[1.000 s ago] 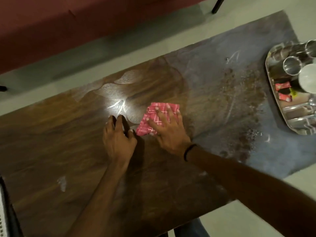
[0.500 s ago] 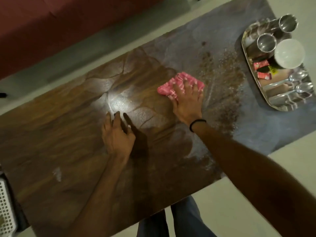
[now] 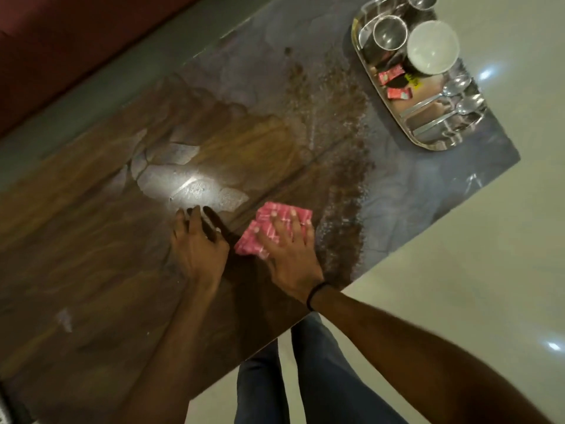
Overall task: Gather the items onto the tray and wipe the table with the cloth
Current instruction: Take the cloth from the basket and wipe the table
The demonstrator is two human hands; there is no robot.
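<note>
My right hand (image 3: 290, 249) presses flat on a folded pink checked cloth (image 3: 269, 221) near the front edge of the dark wooden table (image 3: 91, 240). Just left of the cloth, my left hand (image 3: 197, 243) rests palm down on the tabletop with its fingers spread and nothing in it. The steel tray (image 3: 382, 90) stands at the table's far right end. It holds steel cups (image 3: 389, 33), a white bowl (image 3: 432, 47), two red sachets (image 3: 389, 76) and two spoons (image 3: 440, 96). A band of brown crumbs or wet smear (image 3: 345, 166) runs across the table between cloth and tray.
A maroon sofa (image 3: 76, 32) runs along the far side of the table, with a strip of grey floor between. Pale tiled floor (image 3: 458, 255) lies to the right and front. My legs in blue jeans (image 3: 293, 384) stand at the table's front edge.
My right hand has slid the cloth back toward the front edge and close beside my left hand. The view has turned, so the tray sits higher at the right. My left hand stays planted.
</note>
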